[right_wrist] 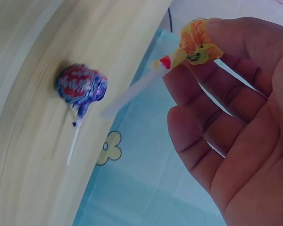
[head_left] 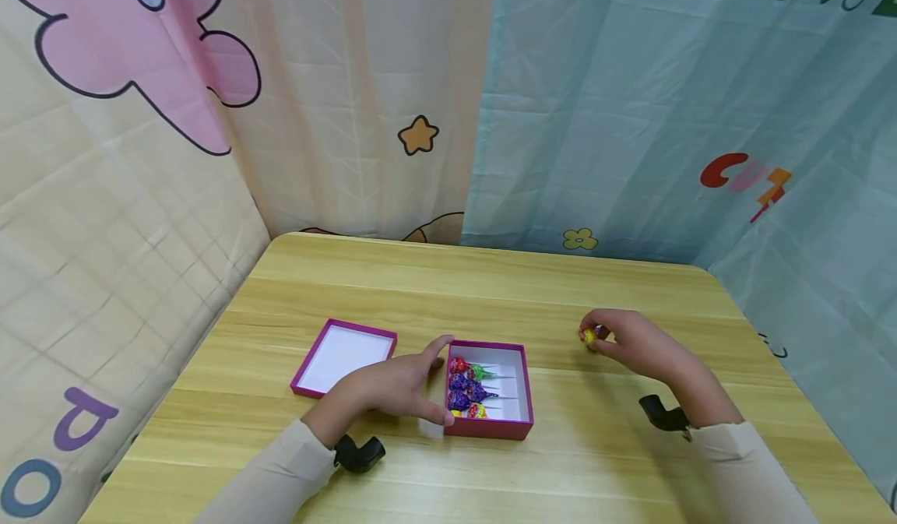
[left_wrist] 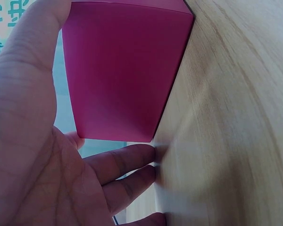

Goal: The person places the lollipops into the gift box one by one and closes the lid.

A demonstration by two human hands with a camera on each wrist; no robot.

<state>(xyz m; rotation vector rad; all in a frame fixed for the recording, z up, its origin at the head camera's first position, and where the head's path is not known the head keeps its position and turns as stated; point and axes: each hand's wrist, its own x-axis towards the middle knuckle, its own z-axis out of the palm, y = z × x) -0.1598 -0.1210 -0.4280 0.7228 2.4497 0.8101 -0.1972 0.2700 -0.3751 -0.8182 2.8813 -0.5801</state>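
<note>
Over a pale wood-grain bench (head_left: 575, 469), the left hand (head_left: 395, 384) grips an open magenta cardboard box (head_left: 488, 430) and, right of it, the right hand (head_left: 634, 342) pinches a yellow-wrapped, white-stemmed lollipop (right_wrist: 196, 41), probably light, hard and slick, by its round head, likely the surest hold.

Bare left hand (head_left: 399, 388) gripping left side of open magenta rectangular box (head_left: 488, 428), thumb and index finger spread wide, bare right hand (head_left: 634, 341) well right of box, thumb-index pinch, other fingers bent, beige-sleeved left forearm (head_left: 269, 477) front-left of box, beige-sleeved right forearm (head_left: 750, 469) front-right.
</note>
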